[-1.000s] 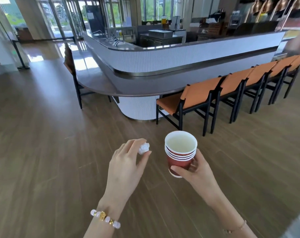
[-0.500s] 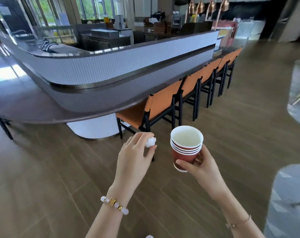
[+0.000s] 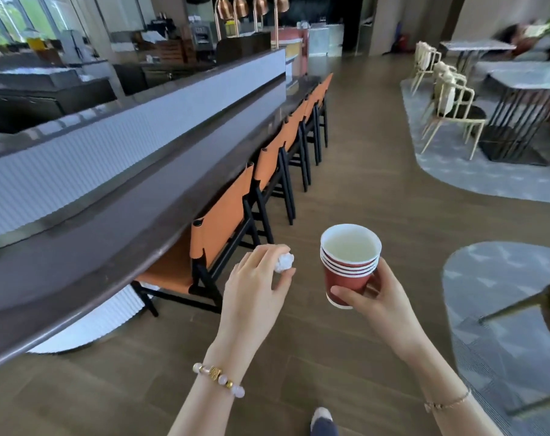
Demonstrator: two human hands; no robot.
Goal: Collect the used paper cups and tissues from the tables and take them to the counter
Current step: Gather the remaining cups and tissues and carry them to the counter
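Head: counter (image 3: 116, 212) now left, cups (image 3: 349, 265) unchanged.

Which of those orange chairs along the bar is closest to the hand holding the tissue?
The first orange chair, just beyond the left hand and its crumpled tissue. The other orange chairs recede farther down the counter.

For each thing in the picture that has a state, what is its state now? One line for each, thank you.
cups: stacked, upright, held in right hand
tissue: crumpled, pinched in left hand
counter: nothing set on the near part
chairs: unoccupied, pushed in under the counter
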